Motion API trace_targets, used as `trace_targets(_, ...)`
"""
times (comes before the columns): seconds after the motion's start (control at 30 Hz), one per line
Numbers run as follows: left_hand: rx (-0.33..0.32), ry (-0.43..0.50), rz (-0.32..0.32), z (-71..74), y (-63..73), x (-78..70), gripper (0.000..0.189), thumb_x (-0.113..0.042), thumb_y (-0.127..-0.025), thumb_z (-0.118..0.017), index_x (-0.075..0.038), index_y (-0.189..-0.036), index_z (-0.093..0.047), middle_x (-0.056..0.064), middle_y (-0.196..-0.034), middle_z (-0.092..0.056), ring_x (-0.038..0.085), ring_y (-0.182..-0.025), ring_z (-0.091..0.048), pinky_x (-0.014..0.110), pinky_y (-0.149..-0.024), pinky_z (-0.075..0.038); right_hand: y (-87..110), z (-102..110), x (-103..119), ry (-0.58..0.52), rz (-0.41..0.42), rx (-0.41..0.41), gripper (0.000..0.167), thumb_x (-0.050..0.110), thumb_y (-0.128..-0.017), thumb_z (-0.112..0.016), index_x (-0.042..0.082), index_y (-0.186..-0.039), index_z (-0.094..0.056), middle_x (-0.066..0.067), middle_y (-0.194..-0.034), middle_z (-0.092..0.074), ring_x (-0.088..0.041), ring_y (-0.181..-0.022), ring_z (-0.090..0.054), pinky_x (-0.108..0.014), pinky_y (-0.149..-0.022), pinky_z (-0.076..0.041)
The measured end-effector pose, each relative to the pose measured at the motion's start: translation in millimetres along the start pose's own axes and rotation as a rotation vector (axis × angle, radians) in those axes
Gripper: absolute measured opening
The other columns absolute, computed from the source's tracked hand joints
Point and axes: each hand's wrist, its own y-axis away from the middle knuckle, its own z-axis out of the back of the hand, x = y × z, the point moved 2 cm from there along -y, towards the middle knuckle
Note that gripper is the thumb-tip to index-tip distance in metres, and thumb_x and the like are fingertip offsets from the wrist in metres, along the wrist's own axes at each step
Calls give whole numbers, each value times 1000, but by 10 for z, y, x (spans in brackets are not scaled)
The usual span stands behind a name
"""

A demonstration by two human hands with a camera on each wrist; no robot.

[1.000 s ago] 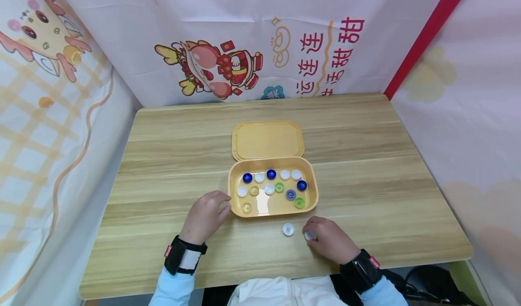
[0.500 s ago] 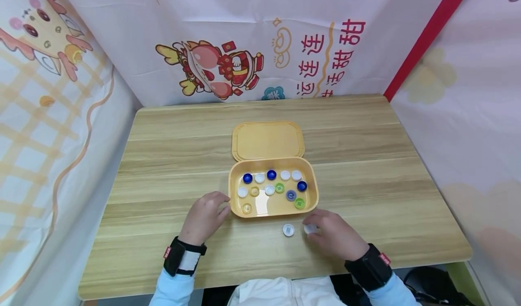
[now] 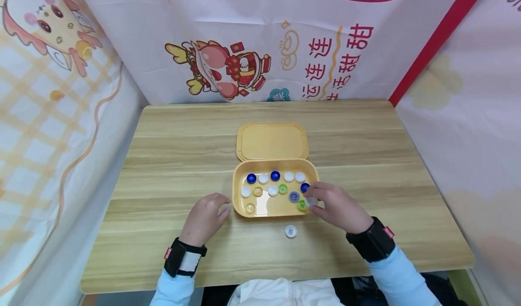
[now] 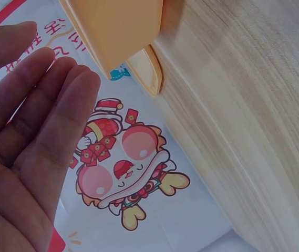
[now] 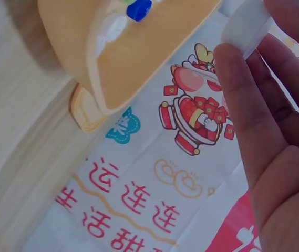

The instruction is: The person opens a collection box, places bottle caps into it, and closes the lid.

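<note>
My right hand [image 3: 339,206] pinches a white bottle cap [image 5: 246,26] between thumb and forefinger, over the right end of a yellow plastic box [image 3: 240,212]. Inside that box lie several caps: white, dark blue, light blue, green and clear yellowish ones, such as a blue cap [image 3: 251,179] and a green cap [image 3: 282,188]. Another white cap [image 3: 291,231] sits on the table just in front of the box. My left hand [image 3: 206,218] is beside the box's left end, fingers loosely bent; in the left wrist view it holds nothing.
The box's yellow lid [image 3: 272,141] lies flat right behind it. Everything stands on a wood-grain table [image 3: 171,161], and a printed cloth [image 3: 240,16] hangs along its back and sides.
My right hand has lifted the white cap from the table and carried it up and forward to the box's right end. My left hand has stayed in place.
</note>
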Motion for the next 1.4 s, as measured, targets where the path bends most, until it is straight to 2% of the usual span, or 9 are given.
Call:
trace_targets(0.23, 7, 2, 15, -3, 39, 26, 20, -6, -78, -81, -5, -96, -74, 10, -98, -72, 25, -92, -68, 37, -81, -57, -267, -10, 10, 62, 66, 64, 24, 8, -76, -83, 11, -99, -74, 0, -98, -67, -11, -86, -64, -24, -74, -56)
trace_targets(0.53, 10, 4, 35, -10, 76, 58, 19, -6, -78, -80, -5, -96, -73, 10, -97, -72, 25, -92, -68, 37, -81, -57, -600, -139, 82, 51, 173, 160, 28, 4, -75, -82, 8, -102, -73, -3, -100, -67, -14, -90, -64, -26, -77, -56)
trace_targets(0.7, 12, 12, 41, -10, 102, 54, 19, -6, -78, -81, -5, -95, -73, 11, -97, -71, 26, -92, -68, 38, -81, -56, -759, -276, 119, 68, 276, 213, 27, 3, -76, -81, 5, -102, -73, -4, -100, -68, -16, -91, -65, -26, -78, -55)
trace_targets(0.93, 17, 9, 49, 2, 108, 48, 18, -7, -78, -81, -6, -94, -74, 9, -95, -72, 24, -90, -68, 37, -79, -57, -969, -527, 166, 92, 348, 339, 22, 5, -79, -78, 6, -101, -73, -3, -98, -67, -15, -90, -63, -27, -79, -54)
trace_targets(1.1, 24, 12, 59, 11, 120, 59, 16, -7, -78, -80, -6, -93, -74, 8, -95, -71, 24, -90, -68, 37, -79, -57, -1103, -723, 207, 88, 450, 378, 11, -2, -79, -70, 6, -86, -71, -1, -85, -62, -11, -76, -56, -22, -67, -49)
trace_targets(1.2, 19, 18, 58, 21, 134, 63, 15, -7, -79, -80, -7, -93, -74, 9, -95, -71, 24, -91, -68, 37, -79, -57, -1180, -846, 200, 93, 504, 404, 15, -6, -75, -67, 9, -76, -65, 2, -77, -55, -9, -69, -49, -20, -60, -43)
trace_targets(1.3, 13, 19, 54, 23, 150, 73, 15, -7, -79, -80, -7, -92, -73, 9, -95, -71, 24, -90, -68, 37, -79, -57, -1234, -955, 185, 118, 546, 426, 19, -7, -70, -66, 11, -72, -62, 5, -74, -49, -8, -65, -46, -19, -57, -39)
trace_targets(1.4, 6, 12, 50, 22, 165, 86, 15, -8, -79, -80, -6, -92, -73, 9, -94, -71, 24, -90, -68, 36, -79, -57, -1264, -1041, 175, 132, 542, 433, 21, -7, -68, -64, 13, -69, -59, 8, -72, -47, -8, -62, -45, -19, -54, -38)
